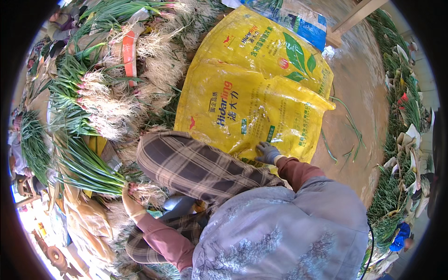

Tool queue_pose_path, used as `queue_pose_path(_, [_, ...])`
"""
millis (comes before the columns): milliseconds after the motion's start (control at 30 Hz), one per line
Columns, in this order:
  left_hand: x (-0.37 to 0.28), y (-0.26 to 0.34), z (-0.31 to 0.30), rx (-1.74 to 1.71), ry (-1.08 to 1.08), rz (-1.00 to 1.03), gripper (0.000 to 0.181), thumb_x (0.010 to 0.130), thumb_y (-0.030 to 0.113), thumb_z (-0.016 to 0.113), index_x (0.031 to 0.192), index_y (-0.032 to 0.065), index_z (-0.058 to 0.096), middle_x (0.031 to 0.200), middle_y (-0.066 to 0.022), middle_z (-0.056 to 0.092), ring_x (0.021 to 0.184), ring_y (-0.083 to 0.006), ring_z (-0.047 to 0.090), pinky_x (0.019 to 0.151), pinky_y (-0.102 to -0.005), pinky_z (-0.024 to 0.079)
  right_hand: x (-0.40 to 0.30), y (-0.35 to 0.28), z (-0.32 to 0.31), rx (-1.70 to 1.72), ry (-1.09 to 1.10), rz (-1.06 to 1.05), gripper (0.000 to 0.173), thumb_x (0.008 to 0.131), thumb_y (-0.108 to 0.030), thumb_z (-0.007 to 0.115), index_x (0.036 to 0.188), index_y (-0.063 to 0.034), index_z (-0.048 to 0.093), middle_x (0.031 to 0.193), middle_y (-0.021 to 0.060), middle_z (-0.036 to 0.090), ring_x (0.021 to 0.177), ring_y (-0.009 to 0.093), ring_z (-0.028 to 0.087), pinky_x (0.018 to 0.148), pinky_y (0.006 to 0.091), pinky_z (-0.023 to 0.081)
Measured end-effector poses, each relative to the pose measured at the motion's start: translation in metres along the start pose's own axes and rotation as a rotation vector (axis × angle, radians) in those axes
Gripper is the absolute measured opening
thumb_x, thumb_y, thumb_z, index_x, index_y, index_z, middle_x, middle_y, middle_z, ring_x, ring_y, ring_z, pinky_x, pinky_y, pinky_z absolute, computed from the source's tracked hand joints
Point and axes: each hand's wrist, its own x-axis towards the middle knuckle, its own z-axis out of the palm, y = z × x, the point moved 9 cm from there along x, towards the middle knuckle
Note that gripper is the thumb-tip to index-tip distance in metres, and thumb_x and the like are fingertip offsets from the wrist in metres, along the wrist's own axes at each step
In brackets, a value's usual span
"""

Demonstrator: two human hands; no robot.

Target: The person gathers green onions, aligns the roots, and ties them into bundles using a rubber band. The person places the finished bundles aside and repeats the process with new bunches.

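Note:
My left hand (130,202) is closed around a bunch of green onions (101,175) just above the roots. The long green leaves point up and left, and the pale roots hang to the right of my fingers. My right hand (267,154), in a grey glove, lies on the near edge of a yellow woven plastic sack (266,94) with its fingers spread. This sack bears printed writing and green leaf pictures, and it is spread flat beyond my plaid-trousered knee (196,157).
Several rooted onion bunches (101,101) are heaped at the left, with a red-and-white strip (129,56) among them. A blue-and-white sack (308,29) and a wooden post (346,21) stand beyond. Loose leaves (353,129) lie on the brown floor (357,80). Other people (64,26) are at far left.

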Motion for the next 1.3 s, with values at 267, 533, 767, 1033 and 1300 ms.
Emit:
queue_pose_path(267, [0.001, 0.028, 0.005, 0.029, -0.022, 0.071, 0.030, 0.086, 0.024, 0.059, 0.107, 0.0017, 0.059, 0.099, -0.0073, 0.064, 0.087, -0.0152, 0.061, 0.075, -0.0270, 0.049, 0.009, -0.016, 0.020, -0.227, 0.268, -0.152, 0.035, 0.089, -0.025, 0.043, 0.124, -0.0245, 0.043, 0.130, 0.0102, 0.043, 0.115, 0.038, 0.044, 0.078, 0.0456, 0.048])
queue_pose_path(533, [-0.020, 0.051, 0.013, -0.036, -0.081, 0.165, 0.030, 0.080, 0.021, 0.065, 0.105, 0.0044, 0.059, 0.088, -0.0083, 0.066, 0.070, -0.0149, 0.062, 0.058, -0.0253, 0.052, 0.065, -0.004, 0.011, 0.079, 0.077, -0.061, 0.028, 0.089, -0.024, 0.043, 0.108, -0.0139, 0.060, 0.104, 0.0180, 0.062, 0.093, 0.035, 0.061, 0.074, 0.0446, 0.049])
queue_pose_path(767, [-0.043, 0.092, 0.027, -0.080, -0.008, 0.293, 0.031, 0.081, 0.020, 0.062, 0.108, 0.0054, 0.061, 0.097, -0.0062, 0.065, 0.083, -0.0140, 0.060, 0.072, -0.0204, 0.046, 0.043, 0.068, 0.005, -0.155, -0.053, -0.033, 0.028, 0.088, -0.024, 0.043, 0.106, -0.0122, 0.061, 0.103, 0.0184, 0.062, 0.093, 0.035, 0.061, 0.075, 0.0446, 0.049])
queue_pose_path(1033, [-0.032, 0.236, 0.092, -0.158, -0.334, 0.430, 0.018, 0.084, 0.013, 0.059, 0.097, 0.0009, 0.063, 0.088, -0.0081, 0.066, 0.079, -0.0176, 0.063, 0.072, -0.0267, 0.052, 0.053, 0.026, 0.014, -0.132, -0.015, 0.015, 0.029, 0.088, -0.025, 0.043, 0.103, -0.0102, 0.063, 0.102, 0.0189, 0.063, 0.093, 0.036, 0.061, 0.076, 0.0446, 0.048])
queue_pose_path(1300, [0.093, 0.222, 0.089, -0.099, -0.459, 0.173, 0.014, 0.087, 0.012, 0.055, 0.092, 0.0014, 0.063, 0.086, -0.0078, 0.066, 0.078, -0.0192, 0.063, 0.070, -0.0294, 0.052, 0.051, -0.022, 0.056, -0.118, 0.091, -0.013, 0.030, 0.087, -0.025, 0.044, 0.101, -0.0083, 0.064, 0.101, 0.0194, 0.064, 0.093, 0.036, 0.061, 0.077, 0.0445, 0.048])
